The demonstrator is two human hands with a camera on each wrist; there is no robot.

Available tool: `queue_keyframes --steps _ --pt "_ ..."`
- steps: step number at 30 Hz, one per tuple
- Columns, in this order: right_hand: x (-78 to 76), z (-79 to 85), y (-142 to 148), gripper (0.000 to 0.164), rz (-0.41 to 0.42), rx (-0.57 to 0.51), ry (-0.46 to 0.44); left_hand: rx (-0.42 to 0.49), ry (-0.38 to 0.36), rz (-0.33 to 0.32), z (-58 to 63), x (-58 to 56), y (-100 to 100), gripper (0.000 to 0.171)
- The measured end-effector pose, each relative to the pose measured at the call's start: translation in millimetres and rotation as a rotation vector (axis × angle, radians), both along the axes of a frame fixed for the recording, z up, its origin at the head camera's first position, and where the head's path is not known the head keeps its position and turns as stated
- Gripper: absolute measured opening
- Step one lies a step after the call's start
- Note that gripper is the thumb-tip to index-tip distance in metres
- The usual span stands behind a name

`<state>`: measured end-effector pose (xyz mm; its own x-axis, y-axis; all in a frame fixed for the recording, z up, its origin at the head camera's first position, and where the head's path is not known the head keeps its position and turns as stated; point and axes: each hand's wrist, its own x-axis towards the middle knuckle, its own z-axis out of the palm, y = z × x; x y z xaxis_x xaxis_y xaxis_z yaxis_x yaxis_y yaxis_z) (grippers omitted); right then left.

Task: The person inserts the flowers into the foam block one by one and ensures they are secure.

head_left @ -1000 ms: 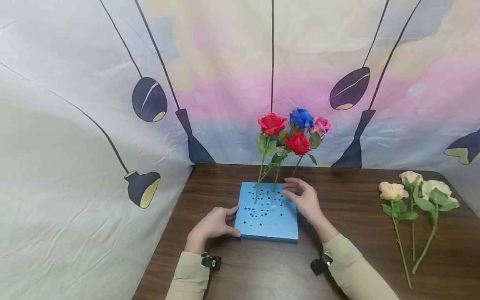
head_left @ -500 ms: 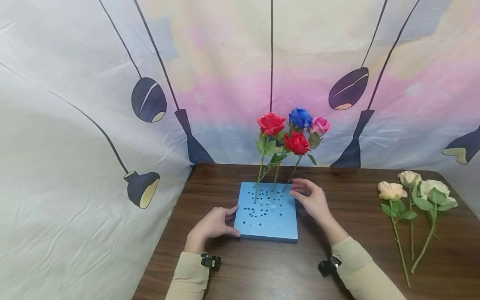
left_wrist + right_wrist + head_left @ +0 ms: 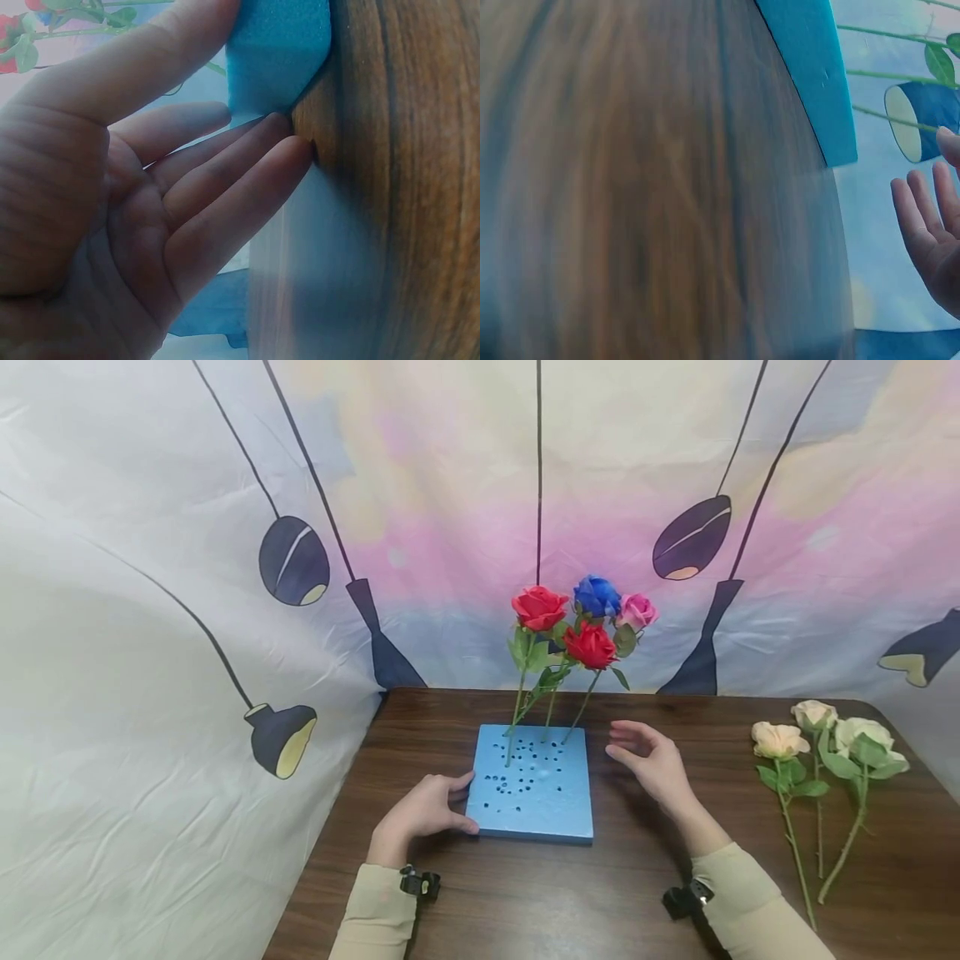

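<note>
A light blue foam block (image 3: 555, 802) dotted with holes lies on the table. Two red roses (image 3: 540, 607), a blue rose (image 3: 597, 597) and a pink rose (image 3: 637, 611) stand upright in its back part, slightly leaning. At the block's left edge my left hand (image 3: 420, 814) rests, thumb near the front corner and fingers fairly straight; the left wrist view has the thumb touching the foam (image 3: 277, 60). My right hand (image 3: 656, 768) hovers to the right of the block, holding nothing, its fingers loosely bent and apart from the stems.
On the table's right side lie several cut roses: a peach rose (image 3: 780, 741), a small cream rose (image 3: 813, 716) and a pale green-white rose (image 3: 862, 737). A printed cloth (image 3: 450, 485) hangs behind the brown wooden table (image 3: 525, 893).
My right hand has moved away from the stem at the block's back right corner, out to the right. My left hand stays at the block, and the roses keep their places.
</note>
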<state>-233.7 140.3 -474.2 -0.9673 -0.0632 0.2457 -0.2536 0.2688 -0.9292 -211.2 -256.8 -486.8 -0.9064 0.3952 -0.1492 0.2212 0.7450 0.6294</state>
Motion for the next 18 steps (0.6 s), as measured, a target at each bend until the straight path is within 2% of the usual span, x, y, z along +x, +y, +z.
queue_keyframes --steps 2,11,18 --pt "6.3 9.4 2 0.043 -0.008 0.01 0.0 -0.006 0.005 -0.003 0.4 0.4 0 0.098" --pt "-6.8 -14.7 26 0.046 -0.057 0.081 -0.001 -0.009 0.016 -0.002 0.4 0.9 -1 0.098" --pt "-6.4 -18.9 41 0.046 -0.091 0.088 0.014 0.001 0.011 -0.004 0.7 1.5 0 0.098"
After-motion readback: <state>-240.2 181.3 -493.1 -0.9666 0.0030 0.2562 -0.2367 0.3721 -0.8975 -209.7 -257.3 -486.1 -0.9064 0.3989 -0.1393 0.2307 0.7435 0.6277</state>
